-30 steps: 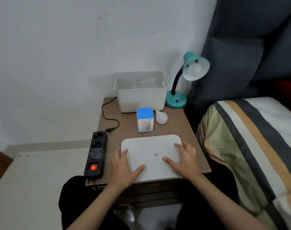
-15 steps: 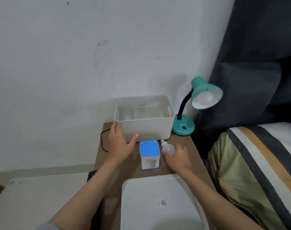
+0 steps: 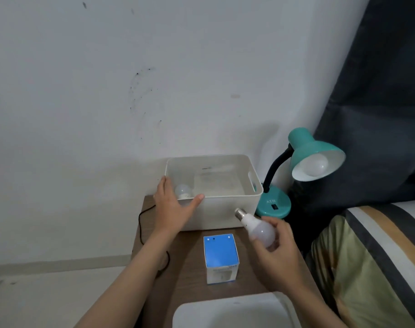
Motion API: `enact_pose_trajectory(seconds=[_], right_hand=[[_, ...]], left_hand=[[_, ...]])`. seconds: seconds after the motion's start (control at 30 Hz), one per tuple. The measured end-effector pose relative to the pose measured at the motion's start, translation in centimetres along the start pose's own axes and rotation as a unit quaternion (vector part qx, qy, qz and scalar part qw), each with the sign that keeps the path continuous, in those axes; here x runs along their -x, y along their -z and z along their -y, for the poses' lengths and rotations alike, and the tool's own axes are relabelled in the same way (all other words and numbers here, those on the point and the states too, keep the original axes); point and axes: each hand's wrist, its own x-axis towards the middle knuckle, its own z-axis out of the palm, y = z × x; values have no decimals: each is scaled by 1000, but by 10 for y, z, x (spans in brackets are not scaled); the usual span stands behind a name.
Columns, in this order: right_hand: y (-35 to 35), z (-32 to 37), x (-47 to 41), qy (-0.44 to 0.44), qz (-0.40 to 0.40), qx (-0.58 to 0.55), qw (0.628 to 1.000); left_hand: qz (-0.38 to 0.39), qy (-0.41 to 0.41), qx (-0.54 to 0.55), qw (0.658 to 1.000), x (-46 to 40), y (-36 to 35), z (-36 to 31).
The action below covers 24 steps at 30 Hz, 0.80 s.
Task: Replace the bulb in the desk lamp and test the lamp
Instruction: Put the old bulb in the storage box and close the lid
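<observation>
On the brown wooden bedside table (image 3: 192, 252), viewed from the head camera, items read from left to right. A black cable (image 3: 142, 223) runs along the table's left edge. The left hand (image 3: 172, 205) rests on the near left corner of the white plastic bin (image 3: 225, 209), fingers straight and spread, thumb lying along the front rim; it grips nothing. Inside the bin, just behind this hand, lies a white bulb (image 3: 183, 191) in the left corner; the bin's floor also holds a pale flat object too blurred to identify. In front of the bin, apart from it, stands a small blue-topped carton (image 3: 221, 255). At the bottom edge a white lid (image 3: 232, 312) lies flat on the table, only partly in view. The right hand (image 3: 276, 247) is held above the table's right side, its fingers curled around the glass end of a second white bulb (image 3: 257, 227), whose metal screw base points up and left toward the bin's front wall. Behind the right hand, beside the bin's right end, stands the teal desk lamp (image 3: 304, 166) on its round base; a bulb sits in its tilted shade, unlit. A striped bed cover (image 3: 379, 261) fills the lower right, with a dark curtain (image 3: 379, 102) above it.
</observation>
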Motion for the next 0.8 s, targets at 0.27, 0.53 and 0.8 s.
enact_pose_trajectory(seconds=[0.27, 0.53, 0.8], right_hand=[[-37, 65, -105, 98, 80, 95, 987], [-98, 45, -177, 32, 197, 238, 951], [-111, 39, -192, 24, 160, 199, 966]], left_hand=[[4, -1, -20, 1000, -5, -1, 4], [5, 11, -26, 1000, -4, 0, 3], [6, 26, -25, 999, -2, 3, 0]])
